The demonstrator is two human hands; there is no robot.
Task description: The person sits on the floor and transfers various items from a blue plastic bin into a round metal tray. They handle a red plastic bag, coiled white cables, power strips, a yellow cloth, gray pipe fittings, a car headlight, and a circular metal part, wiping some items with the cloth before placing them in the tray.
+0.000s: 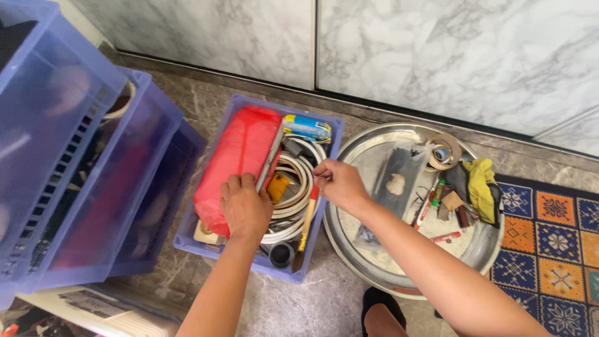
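A blue plastic crate (pixel 329 128) sits on the floor and holds a red plastic case (pixel 240 146), a white coiled hose (pixel 301 167), a blue and yellow tube (pixel 306 127) and a wooden-handled brush (pixel 306 228). My left hand (pixel 244 207) rests flat on the lower end of the red case. My right hand (pixel 338 184) is at the crate's right side, fingers pinched over the hose coil; what they grip is hidden.
A round metal tray (pixel 486 240) to the right holds a tape roll (pixel 444 151), a yellow cloth (pixel 480 181), markers and a dark bag. Stacked blue drawers (pixel 93 181) stand at left. A patterned mat (pixel 552 240) lies at right, marble wall panels behind.
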